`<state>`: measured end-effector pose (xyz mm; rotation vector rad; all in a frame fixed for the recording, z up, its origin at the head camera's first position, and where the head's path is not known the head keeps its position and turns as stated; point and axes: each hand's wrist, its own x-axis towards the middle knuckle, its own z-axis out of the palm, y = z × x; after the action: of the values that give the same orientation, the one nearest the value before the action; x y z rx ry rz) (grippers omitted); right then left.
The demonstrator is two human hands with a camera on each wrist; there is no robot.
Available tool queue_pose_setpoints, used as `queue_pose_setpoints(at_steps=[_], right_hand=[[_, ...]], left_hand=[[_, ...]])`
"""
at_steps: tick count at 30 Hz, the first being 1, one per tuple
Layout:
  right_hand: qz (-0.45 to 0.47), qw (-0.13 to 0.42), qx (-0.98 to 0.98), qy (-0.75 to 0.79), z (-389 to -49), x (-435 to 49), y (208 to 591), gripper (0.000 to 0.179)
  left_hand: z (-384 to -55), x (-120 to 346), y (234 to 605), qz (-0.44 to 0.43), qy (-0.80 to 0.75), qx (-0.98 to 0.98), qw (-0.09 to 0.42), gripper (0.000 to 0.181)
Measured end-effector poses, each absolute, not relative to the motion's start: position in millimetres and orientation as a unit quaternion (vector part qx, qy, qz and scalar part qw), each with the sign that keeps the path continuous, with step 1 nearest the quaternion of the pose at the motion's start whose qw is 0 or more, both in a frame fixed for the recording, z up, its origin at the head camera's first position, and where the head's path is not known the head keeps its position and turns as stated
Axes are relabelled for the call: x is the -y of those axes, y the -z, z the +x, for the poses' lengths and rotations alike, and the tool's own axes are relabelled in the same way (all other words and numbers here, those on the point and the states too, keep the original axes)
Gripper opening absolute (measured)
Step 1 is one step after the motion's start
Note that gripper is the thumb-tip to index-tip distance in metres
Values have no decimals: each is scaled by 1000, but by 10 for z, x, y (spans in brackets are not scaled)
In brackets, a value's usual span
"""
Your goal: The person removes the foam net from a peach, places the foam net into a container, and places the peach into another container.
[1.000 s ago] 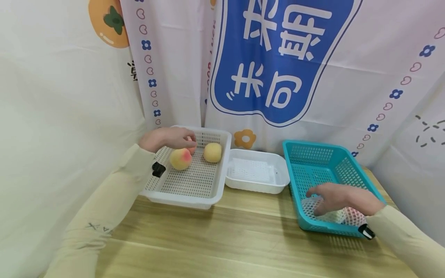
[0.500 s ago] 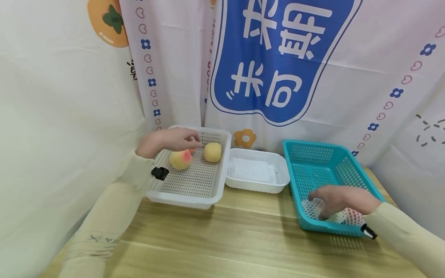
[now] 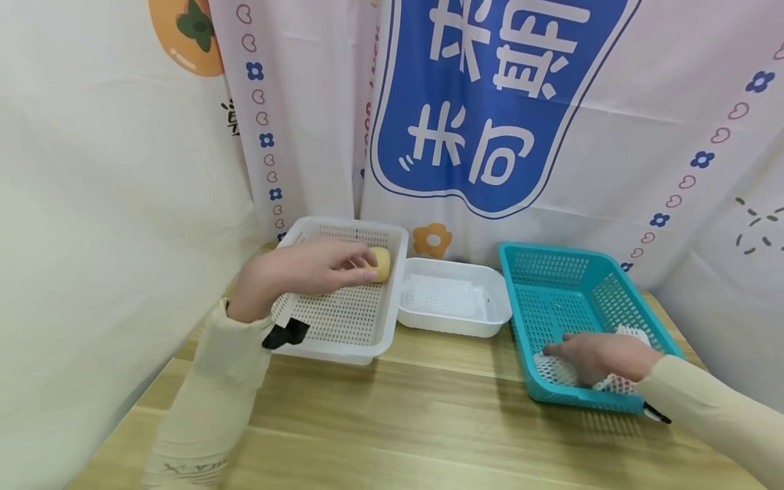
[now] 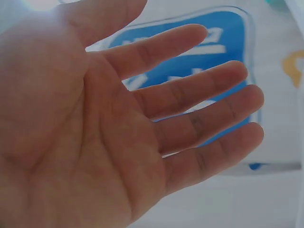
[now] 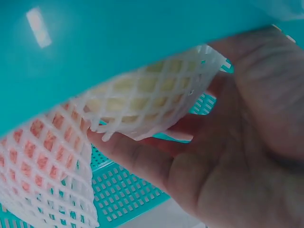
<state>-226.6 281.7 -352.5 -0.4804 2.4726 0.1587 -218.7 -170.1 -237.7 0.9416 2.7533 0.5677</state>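
My left hand point(image 3: 312, 272) hovers over the white basket point(image 3: 397, 299), its fingertips by a yellow peach point(image 3: 383, 263). In the left wrist view its fingers stretch out apart, and the palm holds nothing. Another peach is almost wholly hidden beneath that hand. Inside the teal basket point(image 3: 523, 354) my right hand point(image 3: 600, 355) grips a pale yellow-green peach in a white foam net point(image 5: 147, 92), its fingers curled under it; the basket's rim partly hides the thumb. Beside it lies a pinkish peach in a foam net point(image 5: 40, 161).
A small white tray point(image 3: 453, 328) stands between the two baskets on the wooden table point(image 3: 416, 415). Printed cloth point(image 3: 318, 122) hangs behind them, close to their back edges. White foam netting point(image 3: 633, 332) shows beyond my right hand.
My left hand has moved right across the white basket toward the yellow peach, and its fingers have spread. My right hand has sunk slightly and closed around the netted peach; the netting beside it has shifted.
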Motion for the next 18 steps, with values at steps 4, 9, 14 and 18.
queue_pose_setpoints(at_steps=[4,9,14,18], right_hand=[[-188,296,-934,-74,-2283,-2795,3530,64],[-178,292,-935,-93,-2270,-2771,3567,65],[-176,289,-935,-109,-2255,-2750,3595,61],[-181,287,-934,-110,-2249,-2750,3587,61]], left_hand=[[-2077,1636,2397,344,-221,-910,66,30],[-2039,1558,2492,335,-250,-904,91,32],[-2046,1465,2565,331,-259,-901,108,36],[-2046,1402,2600,342,-261,-896,111,37]])
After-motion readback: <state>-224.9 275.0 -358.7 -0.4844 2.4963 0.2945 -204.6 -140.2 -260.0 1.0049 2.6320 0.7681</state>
